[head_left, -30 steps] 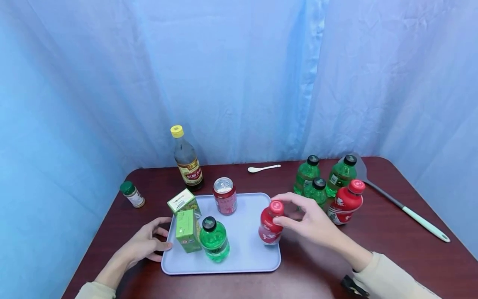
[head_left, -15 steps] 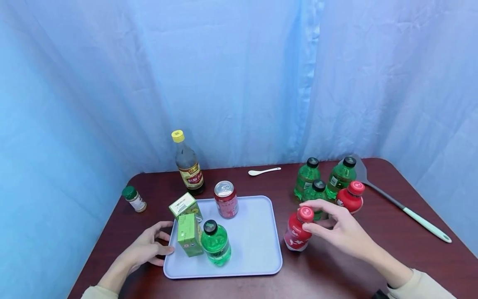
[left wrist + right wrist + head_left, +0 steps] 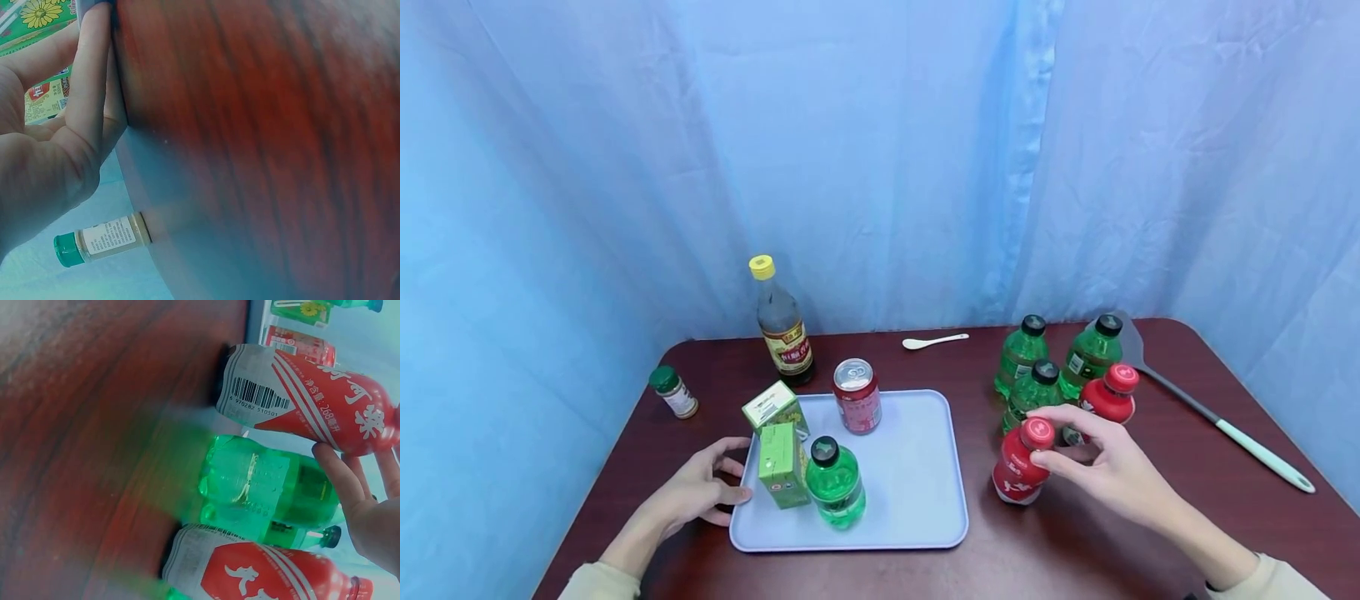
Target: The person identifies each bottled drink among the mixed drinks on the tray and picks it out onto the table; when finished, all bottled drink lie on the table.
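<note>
The red bottle (image 3: 1021,467) stands upright on the table (image 3: 1150,533), its long axis vertical and its red cap pointing straight up. It sits just off the right edge of the tray (image 3: 917,500), in front of the cluster of three green bottles (image 3: 1033,392) and a second red one (image 3: 1108,398). The right hand (image 3: 1105,467) comes in from the right and grasps the bottle at its top: the fingers curl over and around the cap and neck, with the thumb on the near side, so the bottle's body hangs below and to the left of the palm. In the right wrist view the bottle (image 3: 312,400) lies across the upper frame with fingertips (image 3: 337,481) against its shoulder, and the green bottles (image 3: 269,487) just behind it.

The left hand (image 3: 696,492) rests on the table at the tray's left edge, fingers relaxed and spread, fingertips touching the rim, grasping nothing. Just inside that edge stand two green cartons (image 3: 778,450), a green bottle (image 3: 835,487) and a red can (image 3: 857,396). The left wrist view shows the fingers (image 3: 87,94) straight against the tray's edge.

Behind the tray stand a dark sauce bottle (image 3: 782,329) and a small spice jar (image 3: 673,392). A white spoon (image 3: 934,341) lies at the back and a spatula (image 3: 1210,408) at the right.
</note>
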The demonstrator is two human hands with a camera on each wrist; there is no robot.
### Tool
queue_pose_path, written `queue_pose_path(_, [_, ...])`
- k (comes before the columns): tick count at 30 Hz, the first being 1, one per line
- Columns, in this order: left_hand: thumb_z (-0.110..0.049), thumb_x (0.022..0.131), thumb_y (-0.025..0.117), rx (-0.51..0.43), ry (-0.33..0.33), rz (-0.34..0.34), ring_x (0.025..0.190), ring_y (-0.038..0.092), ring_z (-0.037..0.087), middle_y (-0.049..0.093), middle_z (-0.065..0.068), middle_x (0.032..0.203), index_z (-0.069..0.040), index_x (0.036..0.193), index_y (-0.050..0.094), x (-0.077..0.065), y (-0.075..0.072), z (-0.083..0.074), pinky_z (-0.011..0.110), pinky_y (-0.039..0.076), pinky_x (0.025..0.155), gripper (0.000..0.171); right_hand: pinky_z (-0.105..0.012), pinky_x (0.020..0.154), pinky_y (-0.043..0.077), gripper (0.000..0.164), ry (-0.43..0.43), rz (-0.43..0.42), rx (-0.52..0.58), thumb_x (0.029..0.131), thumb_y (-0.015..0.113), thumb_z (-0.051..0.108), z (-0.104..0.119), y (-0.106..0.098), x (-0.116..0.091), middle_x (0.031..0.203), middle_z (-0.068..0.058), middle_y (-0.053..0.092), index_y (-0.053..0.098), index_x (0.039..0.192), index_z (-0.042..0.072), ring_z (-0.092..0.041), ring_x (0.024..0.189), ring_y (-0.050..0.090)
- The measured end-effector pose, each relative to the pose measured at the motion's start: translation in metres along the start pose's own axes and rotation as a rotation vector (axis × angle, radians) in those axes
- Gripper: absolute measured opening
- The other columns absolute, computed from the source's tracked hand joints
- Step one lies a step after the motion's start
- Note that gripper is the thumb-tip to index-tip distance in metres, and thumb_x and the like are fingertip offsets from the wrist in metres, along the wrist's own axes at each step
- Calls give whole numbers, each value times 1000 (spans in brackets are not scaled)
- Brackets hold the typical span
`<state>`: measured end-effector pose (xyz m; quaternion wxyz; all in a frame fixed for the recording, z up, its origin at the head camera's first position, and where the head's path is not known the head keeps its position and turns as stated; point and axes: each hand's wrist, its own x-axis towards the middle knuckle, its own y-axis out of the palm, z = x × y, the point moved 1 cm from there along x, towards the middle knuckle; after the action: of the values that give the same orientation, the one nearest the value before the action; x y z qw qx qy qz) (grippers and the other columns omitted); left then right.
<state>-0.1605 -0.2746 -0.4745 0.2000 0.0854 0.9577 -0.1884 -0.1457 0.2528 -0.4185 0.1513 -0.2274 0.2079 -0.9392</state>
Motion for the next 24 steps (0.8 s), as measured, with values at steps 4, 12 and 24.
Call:
queue_pose_path(4, [3,83,76,8,-1,4,89,63,29,53,21,113,-4,152,34,0,-1,-1,49,61,63,81,-36,72,61,49,60,-2,35,87,80,5,-5,-2,-1,120,0,65,61,132,6,-16,102,67])
queue_pose_path(12, [4,83,76,6,6,5,90,62,30,52,21,113,-3,152,34,0,0,-3,50,61,64,81,-38,72,62,53,118,-10,60,87,80,6,-9,-2,-3,122,-1,64,59,136,6,-16,105,65])
queue_pose_path(24, [5,84,75,0,13,21,87,65,28,52,22,113,-3,153,32,1,-1,0,50,61,63,82,-35,74,61,57,84,10,36,87,79,4,-7,-3,-5,125,-2,63,56,139,7,-14,108,64])
